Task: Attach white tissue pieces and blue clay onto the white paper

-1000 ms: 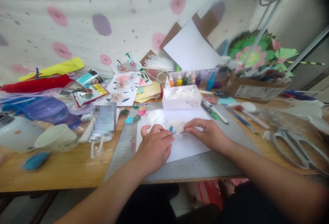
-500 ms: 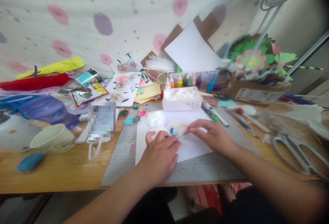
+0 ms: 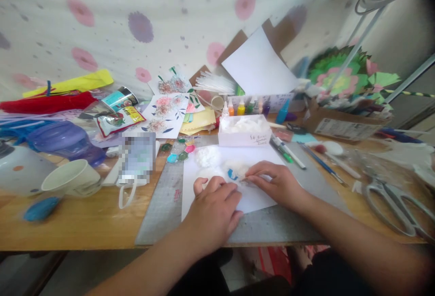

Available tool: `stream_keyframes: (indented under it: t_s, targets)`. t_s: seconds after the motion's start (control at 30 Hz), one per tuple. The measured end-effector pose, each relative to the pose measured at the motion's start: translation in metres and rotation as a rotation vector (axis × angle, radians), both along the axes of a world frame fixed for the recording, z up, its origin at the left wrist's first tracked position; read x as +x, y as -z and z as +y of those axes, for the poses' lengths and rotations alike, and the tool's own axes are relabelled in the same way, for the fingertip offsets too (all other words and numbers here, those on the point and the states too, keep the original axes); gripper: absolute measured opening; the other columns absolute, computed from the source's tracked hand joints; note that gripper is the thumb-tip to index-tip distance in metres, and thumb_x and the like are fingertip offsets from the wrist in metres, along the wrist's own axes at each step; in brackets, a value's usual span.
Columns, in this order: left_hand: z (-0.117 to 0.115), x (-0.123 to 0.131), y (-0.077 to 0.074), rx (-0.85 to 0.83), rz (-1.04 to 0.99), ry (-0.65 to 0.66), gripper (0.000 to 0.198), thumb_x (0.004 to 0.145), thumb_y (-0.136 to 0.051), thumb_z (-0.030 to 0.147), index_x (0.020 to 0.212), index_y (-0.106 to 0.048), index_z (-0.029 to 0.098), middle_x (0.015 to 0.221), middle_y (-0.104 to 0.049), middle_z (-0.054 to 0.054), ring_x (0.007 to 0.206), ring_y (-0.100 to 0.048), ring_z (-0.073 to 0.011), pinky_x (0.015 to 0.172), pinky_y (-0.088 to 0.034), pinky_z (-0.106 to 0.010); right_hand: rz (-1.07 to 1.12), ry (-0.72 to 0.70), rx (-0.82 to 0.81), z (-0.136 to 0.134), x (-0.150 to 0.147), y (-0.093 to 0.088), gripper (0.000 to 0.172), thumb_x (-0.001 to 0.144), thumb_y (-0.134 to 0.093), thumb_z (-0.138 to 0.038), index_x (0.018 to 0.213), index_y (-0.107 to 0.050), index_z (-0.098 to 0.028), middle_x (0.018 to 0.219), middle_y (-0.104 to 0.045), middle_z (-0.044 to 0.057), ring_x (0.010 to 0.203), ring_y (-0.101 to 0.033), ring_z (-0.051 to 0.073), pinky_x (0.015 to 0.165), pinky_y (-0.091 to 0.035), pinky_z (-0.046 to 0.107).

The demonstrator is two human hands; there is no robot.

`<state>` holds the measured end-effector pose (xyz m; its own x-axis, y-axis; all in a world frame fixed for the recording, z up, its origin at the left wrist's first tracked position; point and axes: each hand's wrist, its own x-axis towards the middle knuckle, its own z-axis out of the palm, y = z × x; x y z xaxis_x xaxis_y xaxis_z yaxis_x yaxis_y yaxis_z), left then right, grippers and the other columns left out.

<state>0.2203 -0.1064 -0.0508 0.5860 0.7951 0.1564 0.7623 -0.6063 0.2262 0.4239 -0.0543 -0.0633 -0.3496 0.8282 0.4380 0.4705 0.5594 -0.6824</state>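
White fluff (image 3: 240, 169) by two hands on a paper sheet (image 3: 260, 201)

Nearest is the left hand (image 3: 216, 203), palm down over the near left part of the paper sheet. Its fingers are loosely bent and its thumb sits apart from them, so it is about half open. Nothing shows in its grip.

The right hand (image 3: 273, 180) comes in over the right side of the paper sheet. Its thumb and pointing finger meet closely at the tips, by the edge of the fluff. It is too blurry to tell if they have hold of anything.

The fluff lies on the paper sheet, close to its middle, with a bright blue patch (image 3: 232, 175) on its left part. It looks a bit longer from side to side. It is just left of the right hand's fingertips, so that hand is nearer. From the left hand, it is a little farther away and to the right, just past the fingers.

Behind and to the left, a white pile (image 3: 208, 156) sits on the far left part of the paper sheet. A white box (image 3: 243, 139) full of white stuff stands at the far edge of the paper sheet. Past the paper sheet, small paint bottles (image 3: 241, 108) stand behind the box. Farthest back hangs a spotty cloth (image 3: 183, 24).
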Motion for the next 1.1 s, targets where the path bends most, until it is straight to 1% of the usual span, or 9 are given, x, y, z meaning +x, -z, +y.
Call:
stream_keyframes:
  t_s: [0.1,0.17,0.37,0.53,0.63,0.77,0.87,1.1]
  targets:
    - [0.0,-0.001,-0.001,0.021,0.021,-0.06,0.016,0.086,-0.054,0.028,0.1,-0.061,0.023,0.115,-0.061,-0.005,0.104,-0.043,-0.0288,0.089,-0.024,-0.056,-0.003,-0.006,-0.013,0.001,0.002,0.0,0.007,0.082,-0.062,-0.025,0.081,-0.068,-0.022,0.083,-0.072,0.001,0.078,-0.066,0.015,0.073,-0.053,0.027]
    - [0.001,0.0,-0.001,0.022,0.032,-0.073,0.015,0.085,-0.054,0.028,0.098,-0.061,0.023,0.113,-0.061,-0.005,0.104,-0.043,-0.029,0.088,-0.025,-0.056,-0.004,-0.008,-0.022,0.001,0.002,-0.001,0.007,0.082,-0.061,-0.025,0.081,-0.068,-0.022,0.083,-0.072,0.001,0.077,-0.066,0.015,0.072,-0.053,0.027]
    - [-0.001,0.004,-0.002,-0.002,0.01,-0.047,0.019,0.085,-0.056,0.03,0.102,-0.059,0.023,0.112,-0.062,-0.005,0.103,-0.043,-0.0285,0.087,-0.025,-0.056,0.054,-0.027,0.016,-0.003,-0.004,-0.006,0.008,0.084,-0.06,-0.024,0.08,-0.067,-0.022,0.082,-0.072,0.002,0.077,-0.066,0.015,0.072,-0.053,0.028]
    - [-0.004,0.005,-0.001,-0.019,-0.014,-0.02,0.023,0.084,-0.058,0.032,0.106,-0.057,0.023,0.116,-0.06,-0.004,0.104,-0.043,-0.0283,0.087,-0.025,-0.056,-0.017,-0.047,0.044,-0.003,-0.009,-0.004,0.009,0.084,-0.059,-0.024,0.083,-0.068,-0.022,0.082,-0.072,0.002,0.079,-0.066,0.016,0.073,-0.052,0.029]
    - [-0.005,0.005,0.0,-0.019,-0.015,-0.009,0.025,0.084,-0.058,0.033,0.108,-0.057,0.023,0.119,-0.059,-0.004,0.104,-0.042,-0.0285,0.086,-0.025,-0.056,-0.056,-0.026,0.027,-0.002,-0.007,-0.002,0.01,0.085,-0.058,-0.026,0.082,-0.067,-0.022,0.082,-0.071,0.002,0.08,-0.065,0.017,0.074,-0.052,0.03]
    - [-0.005,0.005,0.002,-0.02,-0.018,-0.004,0.026,0.085,-0.058,0.033,0.109,-0.056,0.023,0.121,-0.059,-0.005,0.104,-0.043,-0.0286,0.086,-0.025,-0.056,-0.052,0.008,-0.019,0.0,-0.005,-0.002,0.01,0.085,-0.058,-0.027,0.082,-0.066,-0.022,0.083,-0.071,0.002,0.079,-0.066,0.017,0.074,-0.052,0.031]
    - [-0.005,0.004,0.002,-0.017,-0.024,-0.007,0.028,0.085,-0.058,0.034,0.111,-0.056,0.023,0.121,-0.059,-0.005,0.104,-0.043,-0.0288,0.086,-0.025,-0.056,-0.043,0.0,-0.063,0.0,-0.005,-0.002,0.009,0.085,-0.058,-0.027,0.082,-0.065,-0.022,0.083,-0.071,0.002,0.078,-0.066,0.017,0.072,-0.052,0.029]
    - [-0.002,0.005,-0.002,-0.043,0.007,0.01,0.028,0.084,-0.06,0.035,0.108,-0.057,0.023,0.116,-0.062,-0.006,0.103,-0.044,-0.0291,0.089,-0.023,-0.058,0.022,0.005,-0.118,0.003,-0.007,0.001,0.011,0.084,-0.058,-0.027,0.077,-0.064,-0.022,0.083,-0.071,0.001,0.075,-0.066,0.015,0.07,-0.052,0.028]
